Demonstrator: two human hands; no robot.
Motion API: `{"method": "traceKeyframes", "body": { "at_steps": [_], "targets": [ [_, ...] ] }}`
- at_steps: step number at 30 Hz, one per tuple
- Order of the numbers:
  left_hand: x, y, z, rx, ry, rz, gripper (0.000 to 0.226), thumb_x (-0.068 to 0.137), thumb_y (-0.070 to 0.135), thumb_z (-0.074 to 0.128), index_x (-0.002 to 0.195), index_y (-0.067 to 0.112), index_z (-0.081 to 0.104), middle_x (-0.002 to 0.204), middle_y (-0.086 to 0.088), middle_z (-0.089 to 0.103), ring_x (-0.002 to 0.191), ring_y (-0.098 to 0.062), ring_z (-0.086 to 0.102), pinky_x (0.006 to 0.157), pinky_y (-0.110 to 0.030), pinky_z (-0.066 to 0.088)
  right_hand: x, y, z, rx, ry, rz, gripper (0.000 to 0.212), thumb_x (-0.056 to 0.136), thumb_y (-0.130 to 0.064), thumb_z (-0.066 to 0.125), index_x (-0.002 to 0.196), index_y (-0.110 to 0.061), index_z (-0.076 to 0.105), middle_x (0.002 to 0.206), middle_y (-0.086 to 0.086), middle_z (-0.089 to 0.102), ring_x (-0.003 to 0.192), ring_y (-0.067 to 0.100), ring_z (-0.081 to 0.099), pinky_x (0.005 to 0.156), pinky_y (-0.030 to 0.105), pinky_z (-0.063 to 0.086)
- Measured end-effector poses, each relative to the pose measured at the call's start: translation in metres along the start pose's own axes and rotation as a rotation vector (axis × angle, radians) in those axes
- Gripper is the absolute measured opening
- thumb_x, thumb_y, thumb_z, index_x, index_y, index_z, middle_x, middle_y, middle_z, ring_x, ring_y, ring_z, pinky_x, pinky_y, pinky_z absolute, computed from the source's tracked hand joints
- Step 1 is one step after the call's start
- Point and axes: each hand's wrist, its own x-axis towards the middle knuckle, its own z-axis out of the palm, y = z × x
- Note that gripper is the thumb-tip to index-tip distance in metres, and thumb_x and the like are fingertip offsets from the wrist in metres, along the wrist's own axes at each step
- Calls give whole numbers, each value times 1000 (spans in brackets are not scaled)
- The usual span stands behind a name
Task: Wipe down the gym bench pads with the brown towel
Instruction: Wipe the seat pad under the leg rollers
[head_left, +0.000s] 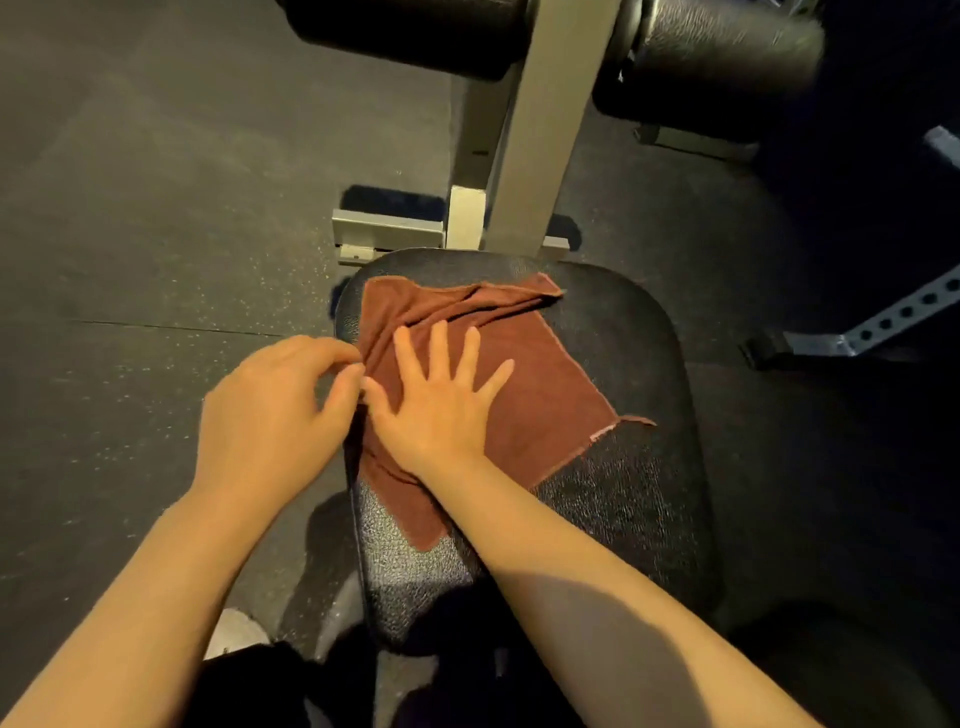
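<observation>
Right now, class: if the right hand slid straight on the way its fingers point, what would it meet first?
The right hand lies flat on the brown towel; sliding on, it would probably meet the towel's bunched fold first.

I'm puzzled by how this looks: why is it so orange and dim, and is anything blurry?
Head view: warm, low light tints both arms orange; a shadow crosses the right forearm; glare speckles the bench pad beside the brown towel; the roller pads at top look smeared; the wide lens bends the edges.
</observation>
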Motion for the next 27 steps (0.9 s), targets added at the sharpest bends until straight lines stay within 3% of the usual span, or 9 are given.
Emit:
{"method": "traceKeyframes", "body": {
  "at_steps": [3, 6, 11, 15, 18, 22, 24, 27],
  "targets": [
    [-1, -3, -3, 1, 8, -22, 16, 96, 25, 59, 100, 18, 73, 99, -2, 71, 94, -30, 67, 75, -40, 49, -40, -11, 18, 3, 76, -122, 70, 95, -64, 32, 157, -35, 15, 166, 6, 5, 150, 40, -7, 109, 71, -13],
    [0, 6, -2, 18, -33, -7, 26, 95, 34, 51, 101, 19, 72, 98, -1, 71, 94, -29, 66, 76, -43, 53, -72, -8, 31, 8, 154, -178, 70, 88, -63, 40, 151, -33, 34, 163, 2, 23, 149, 39, 14, 111, 69, -5],
    [-5, 13, -2, 32, -77, 25, 32, 89, 39, 47, 100, 22, 72, 100, 0, 71, 97, -30, 66, 76, -46, 55, -74, 40, 19, 4, 159, -197, 62, 92, -66, 32, 149, -41, 36, 162, -6, 27, 150, 33, 19, 112, 70, 0],
    [-15, 4, 16, 30, -163, 31, 34, 92, 42, 51, 110, 20, 71, 111, 0, 68, 104, -30, 63, 82, -45, 53, -59, 100, 4, -48, 81, -93, 66, 92, -71, 19, 152, -45, 26, 164, -10, 17, 152, 29, 11, 113, 68, -1],
    [-31, 9, 46, 46, -207, 188, 48, 89, 47, 47, 114, 13, 70, 119, -7, 64, 109, -33, 61, 89, -48, 53, -39, 146, -9, -62, 73, 30, 68, 90, -71, 12, 153, -46, 18, 165, -11, 9, 153, 24, 2, 116, 64, -4],
    [-55, 16, 88, 103, -194, 296, 50, 94, 45, 47, 127, 13, 65, 137, -13, 57, 132, -34, 48, 107, -58, 36, 4, 190, -26, -42, 79, 167, 64, 96, -69, 20, 155, -43, 15, 166, -10, 6, 152, 22, -2, 117, 62, -5],
    [-66, 16, 99, 163, -174, 320, 52, 97, 47, 41, 132, 16, 63, 144, -13, 53, 139, -32, 42, 114, -58, 25, 26, 206, -32, -54, 68, 192, 66, 95, -70, 20, 155, -41, 15, 166, -8, 5, 152, 23, -3, 117, 63, -5],
    [-66, 15, 103, 139, -122, 311, 50, 99, 46, 40, 133, 18, 64, 145, -9, 53, 140, -30, 43, 116, -54, 23, 48, 222, -38, -57, 62, 193, 68, 95, -70, 21, 155, -40, 15, 166, -7, 5, 152, 23, -2, 117, 63, -4]
  ]
}}
